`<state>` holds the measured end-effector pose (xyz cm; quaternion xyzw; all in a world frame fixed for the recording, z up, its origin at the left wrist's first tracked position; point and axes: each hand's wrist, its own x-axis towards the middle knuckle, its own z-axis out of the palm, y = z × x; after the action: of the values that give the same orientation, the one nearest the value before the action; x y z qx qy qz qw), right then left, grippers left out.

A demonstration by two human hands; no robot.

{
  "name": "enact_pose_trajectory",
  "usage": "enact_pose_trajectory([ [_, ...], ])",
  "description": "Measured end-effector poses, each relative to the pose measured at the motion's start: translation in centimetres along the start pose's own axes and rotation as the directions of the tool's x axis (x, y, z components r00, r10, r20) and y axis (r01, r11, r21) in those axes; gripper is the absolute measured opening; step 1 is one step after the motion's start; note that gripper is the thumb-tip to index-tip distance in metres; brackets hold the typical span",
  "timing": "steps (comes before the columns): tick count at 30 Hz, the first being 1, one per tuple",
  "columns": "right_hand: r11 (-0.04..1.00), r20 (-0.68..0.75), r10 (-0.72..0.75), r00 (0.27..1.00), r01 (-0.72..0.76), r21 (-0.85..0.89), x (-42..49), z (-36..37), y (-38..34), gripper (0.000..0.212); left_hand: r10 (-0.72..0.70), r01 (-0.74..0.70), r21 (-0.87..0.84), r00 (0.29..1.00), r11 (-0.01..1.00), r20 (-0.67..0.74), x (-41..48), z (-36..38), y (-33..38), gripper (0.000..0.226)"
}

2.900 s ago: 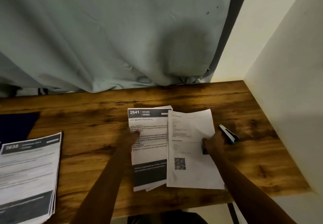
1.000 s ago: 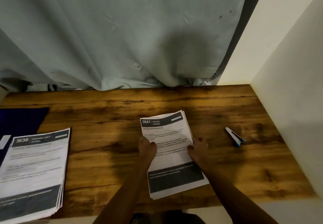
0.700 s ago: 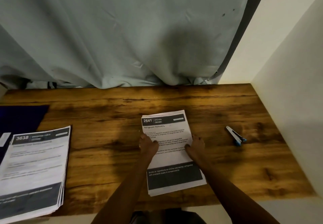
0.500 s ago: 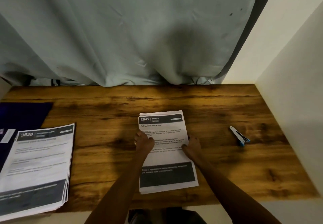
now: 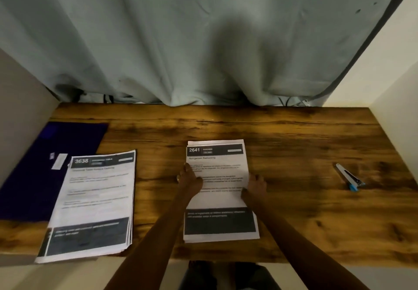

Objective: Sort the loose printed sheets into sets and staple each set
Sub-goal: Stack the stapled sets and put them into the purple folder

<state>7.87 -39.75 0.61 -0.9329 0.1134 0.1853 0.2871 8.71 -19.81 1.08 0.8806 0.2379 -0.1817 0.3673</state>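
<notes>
Your left hand (image 5: 188,180) lies on the left edge of the set of sheets (image 5: 218,169) headed 2641, in the middle of the table (image 5: 294,131), with the fingers relaxed and pressing on the paper. Your right hand (image 5: 256,185) is at the right edge with its fingers bent, and I cannot tell if they pinch the sheets or only push them. I judge you are squaring the set before stapling. The lower edges are not yet even (a few sheets show below the top one), so a staple put in now may miss some of them. The stapler (image 5: 349,177) lies well apart to your right. If you lift the right hand to fetch it and the left hand presses too lightly, the set may fan out again. Mind also the other pile (image 5: 95,201), headed 3638: it hangs over the front edge of the table, near your left arm, and a bump could send it down.
</notes>
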Motion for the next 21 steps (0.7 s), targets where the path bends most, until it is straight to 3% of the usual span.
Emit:
enact_pose_trajectory([
  [2,0.985,-0.070,0.033,0.997,-0.044,-0.169,-0.8,0.1,-1.0,0.070,0.031,-0.031,-0.003,0.999,1.000,-0.013,0.2,-0.6,-0.7,0.068],
  [4,0.981,-0.153,-0.021,0.988,-0.009,-0.193,-1.5,0.4,-2.4,0.073,0.033,-0.035,-0.059,0.999,0.998,-0.044,0.3,-1.6,-1.4,0.064],
  [8,0.942,-0.204,-0.331,0.921,0.336,-0.011,-3.1,2.7,-6.7,0.061,0.057,-0.058,-0.001,0.985,0.998,-0.162,0.5,-4.9,-4.5,0.063],
  [10,0.888,-0.092,-0.429,0.899,0.438,0.143,-4.1,4.5,-9.6,0.051,0.060,-0.053,0.032,0.959,0.998,-0.276,0.4,-7.3,-6.7,0.067],
  [14,0.898,0.311,-0.407,0.859,0.314,0.310,-5.9,7.6,-14.7,0.045,-0.037,0.074,0.049,0.843,0.996,-0.536,0.0,-12.7,-12.1,0.069],
  [16,0.919,0.429,-0.382,0.818,0.286,0.273,-6.6,9.6,-16.3,0.044,-0.110,0.198,0.098,0.819,0.975,-0.563,0.0,-14.8,-15.2,0.071],
  [21,0.948,0.517,-0.307,0.799,0.210,0.239,-8.4,14.5,-18.8,0.057,-0.403,0.456,-0.039,0.739,0.889,-0.541,-0.9,-18.0,-21.4,0.085],
])
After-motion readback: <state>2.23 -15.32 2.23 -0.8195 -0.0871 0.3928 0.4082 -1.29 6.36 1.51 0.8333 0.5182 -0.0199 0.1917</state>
